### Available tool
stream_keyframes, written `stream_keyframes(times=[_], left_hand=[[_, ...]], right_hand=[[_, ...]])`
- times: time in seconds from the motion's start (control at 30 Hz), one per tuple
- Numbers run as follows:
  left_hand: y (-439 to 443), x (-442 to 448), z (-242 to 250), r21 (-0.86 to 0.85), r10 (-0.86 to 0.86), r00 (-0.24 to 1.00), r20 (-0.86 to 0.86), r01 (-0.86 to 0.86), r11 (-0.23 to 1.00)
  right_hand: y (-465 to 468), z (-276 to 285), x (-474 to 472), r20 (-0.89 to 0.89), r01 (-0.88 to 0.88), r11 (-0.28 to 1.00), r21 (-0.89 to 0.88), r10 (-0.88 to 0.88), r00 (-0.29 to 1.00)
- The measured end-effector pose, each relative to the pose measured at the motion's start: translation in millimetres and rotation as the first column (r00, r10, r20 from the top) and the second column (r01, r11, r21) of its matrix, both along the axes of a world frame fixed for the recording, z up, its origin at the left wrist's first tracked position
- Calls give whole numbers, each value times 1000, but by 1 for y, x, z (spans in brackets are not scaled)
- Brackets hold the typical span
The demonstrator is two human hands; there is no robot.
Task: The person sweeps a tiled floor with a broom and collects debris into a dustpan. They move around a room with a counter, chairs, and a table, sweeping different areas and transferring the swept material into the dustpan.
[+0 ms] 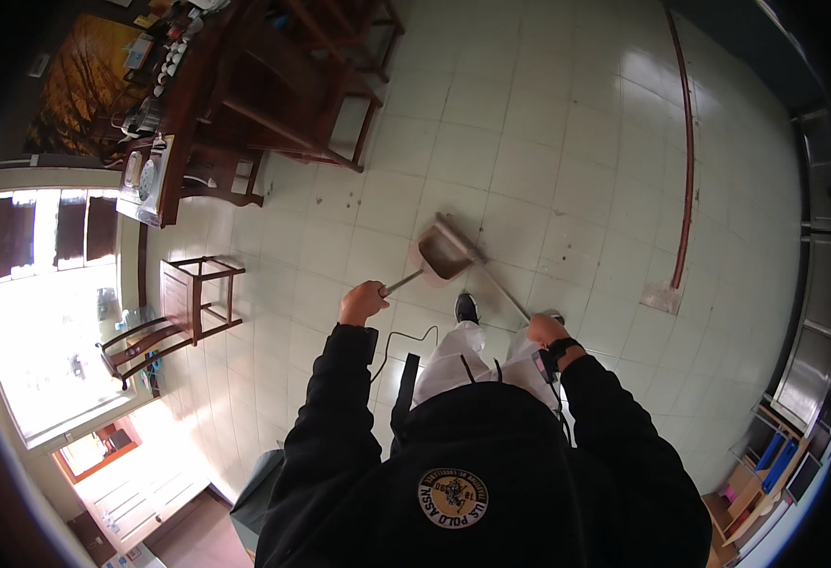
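Note:
My left hand (364, 302) grips the thin handle of a dustpan (426, 273), whose pan rests on or just above the tiled floor (508, 142) ahead of my feet. In my right hand (547, 330) is the long pole of a broom (502, 285). The broom's head (454, 233) lies slanted across the far right rim of the pan, apparently touching it. Blur hides the bristles and whatever the pan may hold. Dark specks (350, 200) dot the tiles to the left beyond the dustpan.
Carved wooden chairs (295, 135) line a dark wooden table (187, 121) at upper left, with cups on it. A single wooden chair (192, 302) stands by the bright window (60, 341). A reddish strip (687, 156) runs along the floor on the right, near a shelf (760, 468).

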State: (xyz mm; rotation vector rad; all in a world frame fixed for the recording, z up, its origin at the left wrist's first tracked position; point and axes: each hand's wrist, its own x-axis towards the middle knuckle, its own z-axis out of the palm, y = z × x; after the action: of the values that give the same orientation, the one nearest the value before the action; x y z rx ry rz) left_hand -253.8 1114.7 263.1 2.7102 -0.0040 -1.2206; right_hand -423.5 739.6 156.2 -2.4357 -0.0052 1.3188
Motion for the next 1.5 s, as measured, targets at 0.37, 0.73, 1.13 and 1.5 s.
stream_keyframes(times=[0.37,0.73,1.13,1.5], left_hand=[[27,-5,-3,-68,-92,996,19,93,993],[34,-18,-15,-47,-168,985,45,170,984],[50,-8,-52,-40,-444,895,46,446,894],[40,-3,-100,-37,-309,935,175,320,947]], right_hand=[[-35,70,-103,29,567,816,-111,-568,823],[-40,8,-102,-28,620,764,-178,-634,773],[71,20,-47,196,285,947,151,-311,930],[-1,67,-32,458,-115,920,374,-76,886]])
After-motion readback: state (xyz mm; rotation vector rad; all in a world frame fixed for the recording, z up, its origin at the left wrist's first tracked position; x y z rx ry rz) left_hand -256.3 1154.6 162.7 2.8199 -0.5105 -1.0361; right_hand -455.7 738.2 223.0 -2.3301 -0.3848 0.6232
